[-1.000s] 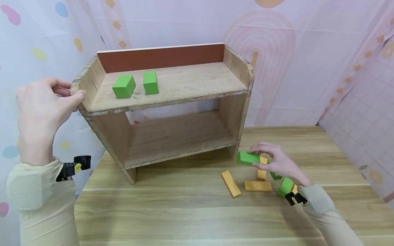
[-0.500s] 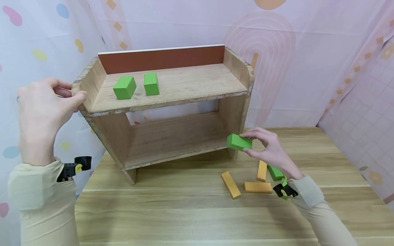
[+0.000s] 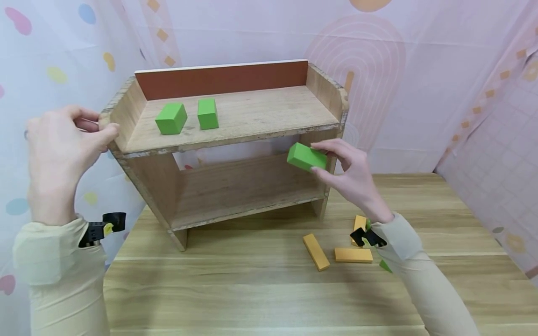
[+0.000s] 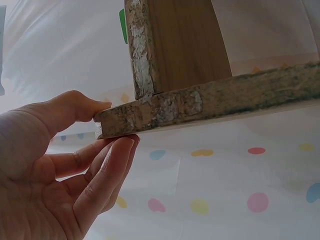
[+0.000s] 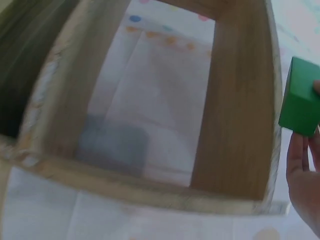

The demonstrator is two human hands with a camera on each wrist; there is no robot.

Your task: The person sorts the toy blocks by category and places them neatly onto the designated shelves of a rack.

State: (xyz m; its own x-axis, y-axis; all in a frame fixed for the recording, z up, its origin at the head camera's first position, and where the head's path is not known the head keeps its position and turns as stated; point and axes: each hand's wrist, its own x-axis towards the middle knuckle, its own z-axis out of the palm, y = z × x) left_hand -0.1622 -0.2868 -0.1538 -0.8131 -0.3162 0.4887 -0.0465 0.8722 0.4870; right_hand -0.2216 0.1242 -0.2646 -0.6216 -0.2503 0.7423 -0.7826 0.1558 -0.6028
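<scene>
My left hand pinches the upper left side panel of a small wooden shelf; in the left wrist view, thumb and fingers sit on either face of the panel's end. Raised in front of the shelf's right side, my right hand holds a green block between thumb and fingers. That block also appears in the right wrist view at the right edge, where the green block is beside the shelf's frame. On the top board stand two more green blocks, one on the left and another right of it.
Several orange blocks lie on the wooden table at the right of the shelf. Green pieces show partly behind my right forearm. A brown-red back strip and side panels edge the top board. Patterned cloth hangs behind.
My right hand has lifted the green block from above the loose blocks, moving up and left to the shelf's right side. The left hand keeps its grip on the panel.
</scene>
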